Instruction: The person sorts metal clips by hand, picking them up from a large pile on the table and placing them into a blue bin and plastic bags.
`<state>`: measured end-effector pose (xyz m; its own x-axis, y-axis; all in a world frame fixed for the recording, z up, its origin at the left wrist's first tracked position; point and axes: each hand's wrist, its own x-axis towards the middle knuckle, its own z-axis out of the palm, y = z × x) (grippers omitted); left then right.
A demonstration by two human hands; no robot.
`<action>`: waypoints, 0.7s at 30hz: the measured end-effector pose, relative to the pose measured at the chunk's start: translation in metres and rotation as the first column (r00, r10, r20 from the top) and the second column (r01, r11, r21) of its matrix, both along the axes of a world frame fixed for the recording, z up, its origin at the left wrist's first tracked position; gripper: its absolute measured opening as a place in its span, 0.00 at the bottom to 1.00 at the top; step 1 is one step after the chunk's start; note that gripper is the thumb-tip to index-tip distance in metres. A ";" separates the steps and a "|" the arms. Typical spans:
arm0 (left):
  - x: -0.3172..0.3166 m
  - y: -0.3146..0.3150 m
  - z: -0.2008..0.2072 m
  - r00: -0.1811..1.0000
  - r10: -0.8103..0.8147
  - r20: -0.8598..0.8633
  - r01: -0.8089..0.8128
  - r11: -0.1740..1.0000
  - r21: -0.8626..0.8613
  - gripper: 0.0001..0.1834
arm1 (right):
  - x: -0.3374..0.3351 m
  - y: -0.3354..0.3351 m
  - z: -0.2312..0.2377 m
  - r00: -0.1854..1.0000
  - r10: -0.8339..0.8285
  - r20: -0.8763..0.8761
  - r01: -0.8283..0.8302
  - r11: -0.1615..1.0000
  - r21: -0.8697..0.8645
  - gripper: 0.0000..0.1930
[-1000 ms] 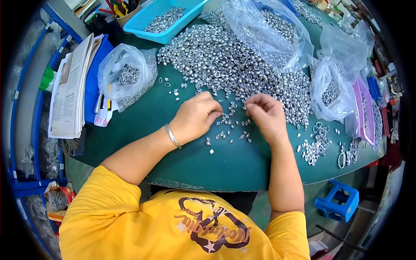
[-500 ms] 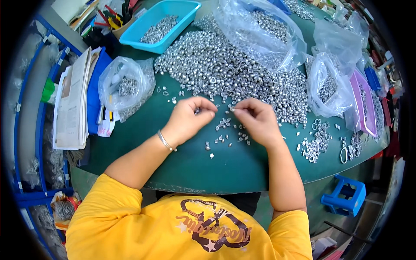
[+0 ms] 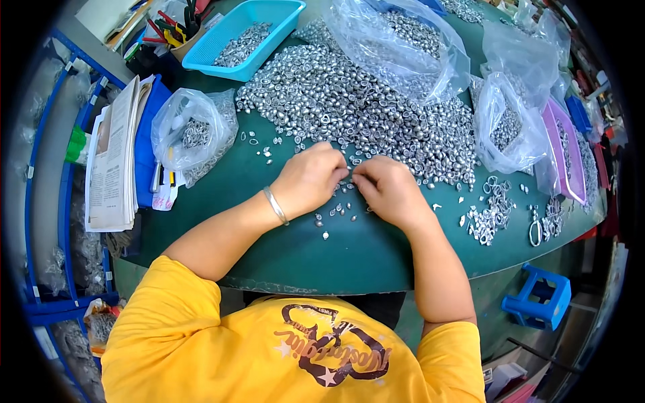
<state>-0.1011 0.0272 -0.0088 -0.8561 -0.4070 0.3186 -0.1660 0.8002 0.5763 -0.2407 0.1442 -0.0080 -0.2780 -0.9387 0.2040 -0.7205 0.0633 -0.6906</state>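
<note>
My left hand (image 3: 310,176), with a silver bangle (image 3: 275,205) on its wrist, is closed with fingers curled; what it holds is hidden. Close to its fingertips, my right hand (image 3: 390,190) pinches thumb against forefinger, with a tiny silver metal piece just showing at the tips. Both hands are over the green table, at the near edge of a wide heap of small silver teardrop-shaped metal parts (image 3: 363,111). Beneath and between the hands, a few loose parts (image 3: 340,209) are scattered on the tabletop.
Clear plastic bags of metal parts stand left (image 3: 185,131), behind (image 3: 403,50) and right (image 3: 509,124). A turquoise basket (image 3: 195,64) is at the far left, a purple tray (image 3: 561,151) at the right. Linked metal pieces (image 3: 490,218) lie right; a blue stool (image 3: 537,295) stands below.
My two hands have come closer together, the left moving right and the right moving slightly left. The left fingers have curled in more, hiding the dark piece seen in that hand before.
</note>
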 end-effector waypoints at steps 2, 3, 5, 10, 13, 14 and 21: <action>0.003 -0.004 0.007 0.998 0.025 0.063 -0.047 0.923 0.383 0.04 | -0.003 0.000 0.005 0.886 -0.100 0.453 0.041 0.990 0.138 0.05; 0.006 -0.008 0.008 0.994 0.054 0.090 -0.100 0.757 0.646 0.05 | -0.005 0.000 0.002 0.848 -0.112 0.519 0.079 0.993 0.087 0.07; 0.010 -0.021 0.011 0.994 0.096 0.055 -0.075 0.218 0.973 0.05 | -0.006 -0.001 0.004 0.909 -0.086 0.407 0.065 0.996 0.065 0.06; 0.015 -0.017 0.007 0.991 0.115 -0.068 0.040 0.224 0.974 0.06 | 0.002 0.001 -0.002 0.996 0.042 -0.082 -0.044 0.999 -0.024 0.05; 0.009 -0.001 0.012 0.990 0.077 0.122 -0.134 0.805 0.578 0.05 | 0.002 -0.002 -0.001 0.994 0.054 -0.095 -0.054 0.999 -0.003 0.05; 0.010 0.001 0.008 0.995 0.059 0.078 -0.085 0.922 0.379 0.05 | -0.001 -0.002 -0.001 0.987 0.029 0.159 -0.031 0.999 0.012 0.05; 0.011 0.006 -0.002 0.999 -0.001 0.033 0.000 1.000 0.031 0.04 | -0.004 0.003 0.012 0.894 -0.026 0.448 -0.057 0.984 0.171 0.06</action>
<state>-0.0896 0.0332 -0.0108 -0.8662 -0.4156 0.2774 -0.1847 0.7821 0.5951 -0.2444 0.1473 0.0035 -0.2856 -0.9525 -0.1057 -0.3405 0.2040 -0.9179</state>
